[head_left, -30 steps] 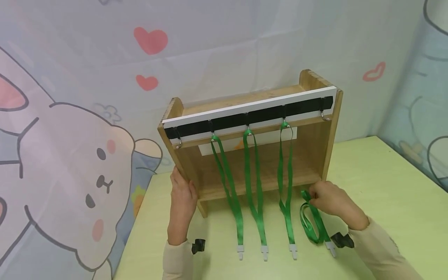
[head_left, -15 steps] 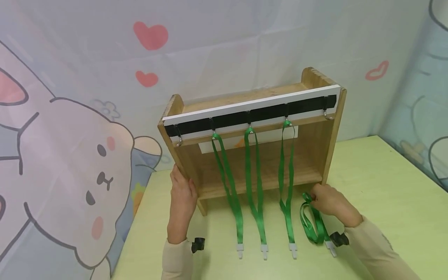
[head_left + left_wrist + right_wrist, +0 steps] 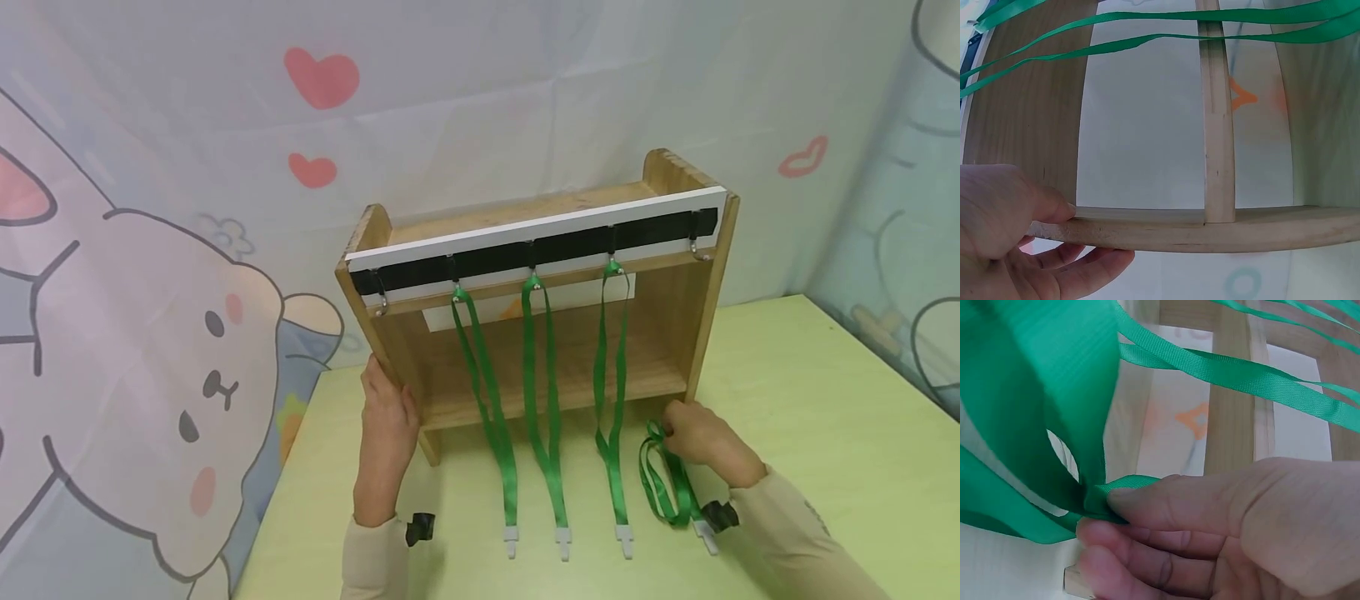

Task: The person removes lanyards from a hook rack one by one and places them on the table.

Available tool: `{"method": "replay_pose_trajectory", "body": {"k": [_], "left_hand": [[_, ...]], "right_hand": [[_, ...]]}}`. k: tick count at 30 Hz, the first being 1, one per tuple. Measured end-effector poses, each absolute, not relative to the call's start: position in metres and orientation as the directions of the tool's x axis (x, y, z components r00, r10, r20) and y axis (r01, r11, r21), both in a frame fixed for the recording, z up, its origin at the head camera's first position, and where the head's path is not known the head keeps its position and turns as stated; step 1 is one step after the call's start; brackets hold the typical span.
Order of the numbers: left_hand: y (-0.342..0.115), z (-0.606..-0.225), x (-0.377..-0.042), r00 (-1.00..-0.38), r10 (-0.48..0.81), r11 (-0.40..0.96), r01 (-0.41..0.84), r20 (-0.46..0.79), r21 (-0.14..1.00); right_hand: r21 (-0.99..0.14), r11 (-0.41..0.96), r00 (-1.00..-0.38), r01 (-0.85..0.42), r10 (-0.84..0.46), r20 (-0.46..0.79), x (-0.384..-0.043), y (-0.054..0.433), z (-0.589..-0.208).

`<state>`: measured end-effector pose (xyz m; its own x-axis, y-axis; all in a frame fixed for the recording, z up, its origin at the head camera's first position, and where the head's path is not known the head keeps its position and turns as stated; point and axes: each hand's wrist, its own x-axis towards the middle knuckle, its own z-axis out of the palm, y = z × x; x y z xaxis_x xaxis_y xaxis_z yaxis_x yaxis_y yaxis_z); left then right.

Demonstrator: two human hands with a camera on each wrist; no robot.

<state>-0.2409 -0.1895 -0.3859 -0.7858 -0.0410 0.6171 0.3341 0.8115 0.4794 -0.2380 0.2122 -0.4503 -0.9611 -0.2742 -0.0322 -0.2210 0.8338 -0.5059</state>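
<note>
My left hand [image 3: 387,442] grips the left side panel of a small wooden shelf [image 3: 708,308]. In the left wrist view the thumb lies on the inner face of the panel edge [image 3: 1260,234], with fingers curled on its outer side. Close to the shelf's lower right corner, my right hand [image 3: 705,442] pinches a folded green lanyard [image 3: 1079,444] between thumb and fingers. Its loops hang down, and its pale plastic clip [image 3: 705,537] is at the lower end. Three more green lanyards [image 3: 551,400] hang from the middle hooks on the shelf's front.
A white strip with a black band [image 3: 487,262] runs along the shelf's upper front and carries the hooks. The far left hook [image 3: 382,304] and far right hook [image 3: 699,250] bear no lanyard. The shelf stands on a yellow-green table [image 3: 810,400] before a cartoon-printed curtain [image 3: 480,125].
My right hand has shifted slightly left and down with the folded lanyard still pinched. My left hand keeps its hold on the shelf, and the hanging lanyards stay on their hooks.
</note>
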Motion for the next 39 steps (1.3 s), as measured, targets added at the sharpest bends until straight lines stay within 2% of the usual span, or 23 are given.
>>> {"method": "replay_pose_trajectory", "body": {"k": [10,23,29,34,39], "left_hand": [[-0.19,-0.387,-0.242,-0.788,-0.036,0.808,0.338,0.614,0.482],[-0.192,-0.387,-0.244,-0.786,-0.036,0.807,0.342,0.618,0.482],[-0.192,-0.388,-0.244,-0.781,-0.032,0.81,0.345,0.623,0.474],[-0.192,-0.388,-0.244,-0.787,-0.03,0.807,0.344,0.616,0.479],[-0.192,-0.388,-0.244,-0.783,-0.02,0.808,0.354,0.621,0.472]], "right_hand": [[-0.496,0.836,-0.958,-0.235,-0.286,-0.029,-0.234,0.211,-0.439],[-0.515,0.784,-0.934,-0.346,-0.342,0.105,-0.216,0.209,-0.394],[-0.505,0.753,-0.906,-0.422,-0.33,0.265,-0.216,0.203,-0.374],[-0.474,0.739,-0.858,-0.479,-0.279,0.431,-0.215,0.197,-0.362],[-0.431,0.724,-0.752,-0.539,-0.183,0.634,-0.216,0.188,-0.354]]}}
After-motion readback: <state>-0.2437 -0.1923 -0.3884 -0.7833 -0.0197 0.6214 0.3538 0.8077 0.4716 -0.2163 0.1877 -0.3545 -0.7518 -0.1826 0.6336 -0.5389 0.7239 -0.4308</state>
